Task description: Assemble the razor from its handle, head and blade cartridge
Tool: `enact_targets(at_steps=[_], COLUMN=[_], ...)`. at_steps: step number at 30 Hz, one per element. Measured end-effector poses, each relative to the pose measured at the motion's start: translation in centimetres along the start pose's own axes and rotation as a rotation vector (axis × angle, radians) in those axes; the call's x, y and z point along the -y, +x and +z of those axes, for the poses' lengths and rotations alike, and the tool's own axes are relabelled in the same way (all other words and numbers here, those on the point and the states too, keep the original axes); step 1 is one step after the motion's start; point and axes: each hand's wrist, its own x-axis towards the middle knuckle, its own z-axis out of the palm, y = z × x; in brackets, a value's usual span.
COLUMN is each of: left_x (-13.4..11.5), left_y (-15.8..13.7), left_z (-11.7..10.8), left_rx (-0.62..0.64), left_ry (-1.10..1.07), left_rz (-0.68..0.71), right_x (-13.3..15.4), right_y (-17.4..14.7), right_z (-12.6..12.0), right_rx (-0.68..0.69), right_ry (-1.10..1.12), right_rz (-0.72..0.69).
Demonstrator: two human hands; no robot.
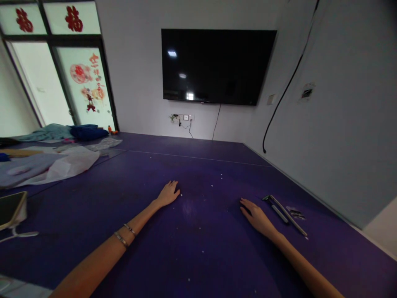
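My left hand [168, 193] rests palm down on the purple tabletop [186, 256], fingers stretched forward and thumb apart. Two bracelets [125, 236] circle that wrist. Beside its thumb lies a tiny white scrap [181, 195]. My right hand [254, 214] is also on or just over the surface, fingers extended, thumb apart, holding nothing. To the right of it are a long slim grey stick [290, 217] and a shorter grey handle [280, 214] with a dark head. A small clear packet [295, 212] with dark pieces inside lies further right.
At the left edge are a phone-like device [13, 210] with a white strap, thin sheets of plastic [74, 163] and folded blue cloth [88, 132]. A black cable [287, 85] hangs down the right wall. A television [217, 66] is mounted on the far wall above sockets [185, 117].
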Motion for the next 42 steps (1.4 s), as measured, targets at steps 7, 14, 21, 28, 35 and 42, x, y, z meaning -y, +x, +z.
enact_targets(at_steps=[7,14,21,28,35,42], left_x=[0.3,0.4,0.6,1.1,1.1,1.1], left_y=[0.0,-0.2,-0.2,-0.1,-0.2,-0.3], left_z=[0.1,0.2,0.4,0.8,0.7,0.5], left_rx=[0.047,0.023,0.018,0.001,0.0,0.019], left_ry=[0.073,0.066,0.051,0.068,0.079,0.107], left_rz=[0.05,0.06,0.069,0.081,0.079,0.076], right_x=[-0.1,0.2,0.5,0.7,0.7,1.0], right_y=[-0.2,-0.4,-0.4,-0.5,-0.5,-0.6], right_z=[0.2,0.1,0.0,0.0,-0.1,-0.5], right_rx=[-0.012,0.001,-0.006,0.0,0.004,0.022], right_ry=[0.016,0.028,0.016,0.012,0.011,0.018], right_rz=[0.009,0.026,0.008,0.018,0.011,0.031])
